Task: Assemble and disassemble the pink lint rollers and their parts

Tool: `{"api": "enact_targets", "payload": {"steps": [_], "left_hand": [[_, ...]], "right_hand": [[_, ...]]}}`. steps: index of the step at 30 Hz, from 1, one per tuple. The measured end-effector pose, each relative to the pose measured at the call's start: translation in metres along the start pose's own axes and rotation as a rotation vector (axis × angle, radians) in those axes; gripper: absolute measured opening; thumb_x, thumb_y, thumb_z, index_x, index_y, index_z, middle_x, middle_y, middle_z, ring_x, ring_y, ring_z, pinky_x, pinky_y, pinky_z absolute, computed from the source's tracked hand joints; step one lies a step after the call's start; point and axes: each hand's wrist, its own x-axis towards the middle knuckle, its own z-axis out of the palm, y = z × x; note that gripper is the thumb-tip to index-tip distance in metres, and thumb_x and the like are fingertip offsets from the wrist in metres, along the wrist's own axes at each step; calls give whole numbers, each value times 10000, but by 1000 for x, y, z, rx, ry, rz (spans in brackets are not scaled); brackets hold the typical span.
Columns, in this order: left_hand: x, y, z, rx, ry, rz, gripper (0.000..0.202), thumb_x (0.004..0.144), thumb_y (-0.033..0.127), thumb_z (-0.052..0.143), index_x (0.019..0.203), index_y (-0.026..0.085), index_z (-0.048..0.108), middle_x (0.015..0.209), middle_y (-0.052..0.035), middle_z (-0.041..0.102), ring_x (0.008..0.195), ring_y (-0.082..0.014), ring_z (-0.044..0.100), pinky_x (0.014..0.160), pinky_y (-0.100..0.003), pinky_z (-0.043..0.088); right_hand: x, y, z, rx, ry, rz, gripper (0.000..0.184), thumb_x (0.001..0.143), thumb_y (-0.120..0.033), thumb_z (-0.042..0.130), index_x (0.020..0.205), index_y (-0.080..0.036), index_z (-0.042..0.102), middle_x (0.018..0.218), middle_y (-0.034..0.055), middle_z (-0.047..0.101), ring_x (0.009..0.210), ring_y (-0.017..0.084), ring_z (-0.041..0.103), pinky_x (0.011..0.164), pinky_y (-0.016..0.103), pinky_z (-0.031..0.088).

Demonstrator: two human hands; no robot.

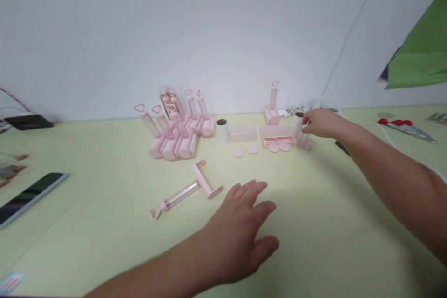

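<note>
Right now your right hand [323, 123] reaches the white roll [296, 125] at right centre, fingertips against it; blur hides whether they clasp it. Your left hand [240, 228] hovers spread and empty near the lint-roller handle [181, 192], lower centre. Lifting the roll likely calls for clearing the pink discs [279, 147] just beside it. Something pink under your right fingers stays unclear.

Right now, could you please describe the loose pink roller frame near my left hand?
The roller frame lies flat, slanted, on the green table. Pale pink plastic, it seems: heart-shaped loop nearest, clear tube handle, bare crosswise axle ending in a round disc. Only the table touches it; the left hand is just right, apart.
</note>
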Motion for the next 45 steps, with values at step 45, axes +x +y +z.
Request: {"api": "enact_targets", "payload": {"steps": [45], "left_hand": [[27, -63, -14, -255, 324, 51, 265, 921, 397, 580, 1044, 198, 458, 898, -26, 604, 776, -164, 566, 691, -295, 437]], "right_hand": [[-171, -174, 7, 2027, -690, -323, 381, 956, -402, 558, 1275, -207, 485, 701, 16, 673, 533, 153, 630, 510, 303, 560]]}}
